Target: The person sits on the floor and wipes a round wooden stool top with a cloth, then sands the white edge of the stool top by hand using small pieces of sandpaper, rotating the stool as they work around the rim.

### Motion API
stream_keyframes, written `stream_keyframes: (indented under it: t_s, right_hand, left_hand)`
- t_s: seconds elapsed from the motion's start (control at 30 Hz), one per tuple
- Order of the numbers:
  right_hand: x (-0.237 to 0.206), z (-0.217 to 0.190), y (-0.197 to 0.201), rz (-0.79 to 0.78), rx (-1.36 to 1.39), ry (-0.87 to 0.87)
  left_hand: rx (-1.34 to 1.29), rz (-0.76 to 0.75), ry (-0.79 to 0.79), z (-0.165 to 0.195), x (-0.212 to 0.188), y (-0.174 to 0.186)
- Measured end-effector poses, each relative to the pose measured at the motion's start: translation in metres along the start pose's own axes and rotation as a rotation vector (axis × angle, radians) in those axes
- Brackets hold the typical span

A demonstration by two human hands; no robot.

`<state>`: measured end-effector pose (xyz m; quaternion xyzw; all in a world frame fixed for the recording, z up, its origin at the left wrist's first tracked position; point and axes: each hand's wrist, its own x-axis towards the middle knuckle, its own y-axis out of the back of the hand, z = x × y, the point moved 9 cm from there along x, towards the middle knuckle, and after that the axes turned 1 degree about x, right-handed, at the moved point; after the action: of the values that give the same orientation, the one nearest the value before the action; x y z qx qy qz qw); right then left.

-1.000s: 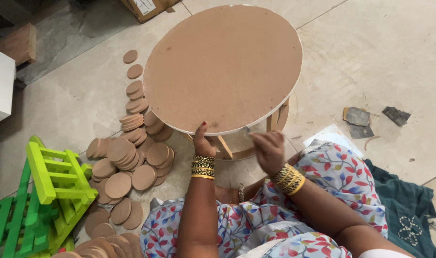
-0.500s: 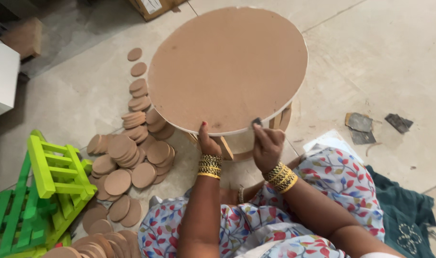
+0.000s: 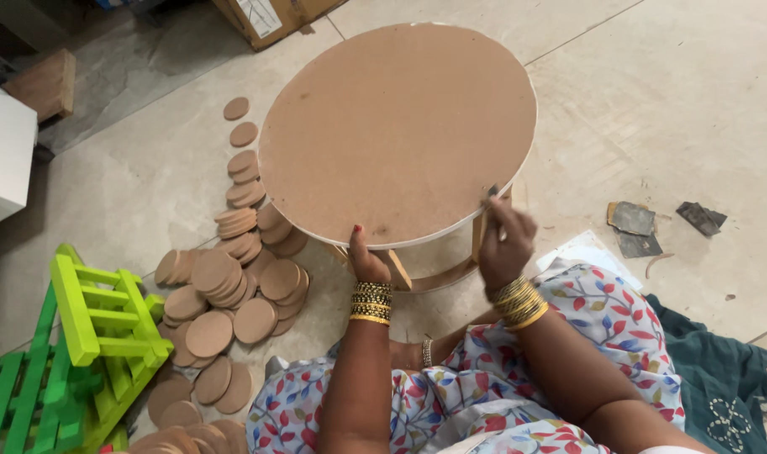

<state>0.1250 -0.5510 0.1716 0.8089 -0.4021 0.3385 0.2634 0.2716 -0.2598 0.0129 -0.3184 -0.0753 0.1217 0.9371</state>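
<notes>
Left hand (image 3: 368, 262) grips the round board (image 3: 397, 130) at its near edge; right hand (image 3: 504, 240) pinches a small dark sanding scrap (image 3: 492, 192) against the rim — best kept flat, strokes even.

Small brown discs (image 3: 232, 286) and green slatted racks (image 3: 81, 336) crowd the floor left of the round table (image 3: 400, 126); tiled floor (image 3: 677, 101) lies open right, bar dark scraps (image 3: 644, 227).

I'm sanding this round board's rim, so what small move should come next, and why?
Probably slide the right hand a little further along the rim of the board: its sanding piece sits at the right edge, while the left hand steadies the near edge.
</notes>
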Motion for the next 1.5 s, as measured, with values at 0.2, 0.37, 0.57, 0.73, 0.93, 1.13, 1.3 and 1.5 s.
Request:
stream_keyframes:
  t_s: [0.2,0.37,0.57,0.73,0.93,1.13,1.3,1.5]
  right_hand:
    - [-0.055,-0.055,-0.023,-0.343,0.160,0.224]
    - [0.006,-0.002,0.017,-0.026,0.055,0.115]
    - [0.084,0.064,0.008,-0.003,0.082,-0.093]
    - [0.023,0.021,0.007,-0.079,0.061,0.022]
    - [0.032,0.035,0.025,0.041,0.020,0.022]
    - [0.086,0.102,-0.003,0.043,0.192,-0.284]
    - [0.044,0.091,0.000,-0.070,0.058,-0.350]
    - [0.052,0.101,0.026,0.025,0.065,-0.237]
  left_hand:
    - [0.061,0.041,0.039,-0.001,-0.004,0.007]
    - [0.030,-0.067,0.072,0.001,-0.003,0.005]
    - [0.050,-0.016,0.077,-0.003,0.001,0.012]
    - [-0.048,0.001,0.110,0.001,-0.004,0.011]
    - [-0.048,0.000,0.106,0.002,-0.005,0.023]
    - [-0.055,0.012,0.146,-0.001,-0.003,0.026]
    - [-0.099,0.000,0.101,0.013,-0.010,0.006]
    - [-0.066,-0.033,0.097,0.022,-0.017,-0.005]
